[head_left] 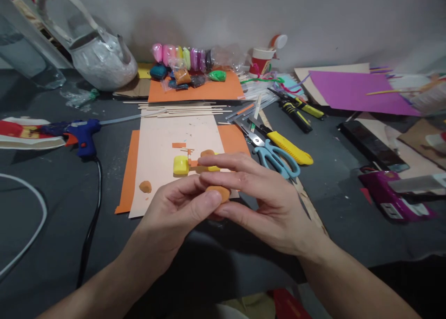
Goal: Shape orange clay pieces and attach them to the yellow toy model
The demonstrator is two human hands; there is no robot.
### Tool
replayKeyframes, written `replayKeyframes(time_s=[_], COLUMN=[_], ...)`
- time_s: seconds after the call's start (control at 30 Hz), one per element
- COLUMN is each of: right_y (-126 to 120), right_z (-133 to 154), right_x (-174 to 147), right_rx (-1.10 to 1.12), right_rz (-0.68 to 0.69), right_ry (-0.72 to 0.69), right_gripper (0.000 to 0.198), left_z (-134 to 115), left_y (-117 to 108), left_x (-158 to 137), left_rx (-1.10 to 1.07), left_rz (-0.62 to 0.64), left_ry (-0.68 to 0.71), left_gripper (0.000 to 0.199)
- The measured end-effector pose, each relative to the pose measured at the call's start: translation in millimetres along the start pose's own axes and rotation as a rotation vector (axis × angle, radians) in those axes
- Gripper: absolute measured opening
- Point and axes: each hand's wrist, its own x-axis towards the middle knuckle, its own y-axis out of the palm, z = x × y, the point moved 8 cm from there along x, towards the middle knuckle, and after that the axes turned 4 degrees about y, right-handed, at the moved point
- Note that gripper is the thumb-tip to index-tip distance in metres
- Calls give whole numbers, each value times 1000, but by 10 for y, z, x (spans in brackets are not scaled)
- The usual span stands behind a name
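Between my two hands is a lump of orange-brown modelling clay [220,193]. My left hand [184,203] presses it with the thumb, its fingers curled behind. My right hand [261,198] closes on the same lump from the other side, fingers over the top. Just beyond them, on a pale paper sheet [160,138], lies a small model with a yellow block [180,165] and orange strips; my right fingers partly hide its other yellow part. Another clay piece [208,152] shows behind my fingers, and a small clay ball [145,186] rests at the sheet's left.
A blue glue gun [83,135] with its cable lies left, before a metal kettle [101,59]. Clay packets [183,75] and wooden sticks [184,110] are at the back. Scissors [275,159], a yellow cutter [291,148], pliers [296,114] and a purple stapler-like tool [386,196] lie right.
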Motion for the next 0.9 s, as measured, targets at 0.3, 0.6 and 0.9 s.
replayKeyframes(time_s=[0.3, 0.6, 0.9], right_y=[230, 137, 14], right_z=[82, 63, 122], right_x=[-20, -19, -43], right_rx=[-407, -351, -249], right_rz=[6, -20, -159], right_ry=[-198, -157, -190], right_gripper=[75, 61, 22], left_z=[62, 16, 40], left_y=[-76, -43, 35], left_x=[-9, 7, -8], left_rx=[-61, -30, -9], left_rz=[-159, -104, 22], left_ry=[-54, -28, -57], left_gripper=[16, 15, 10])
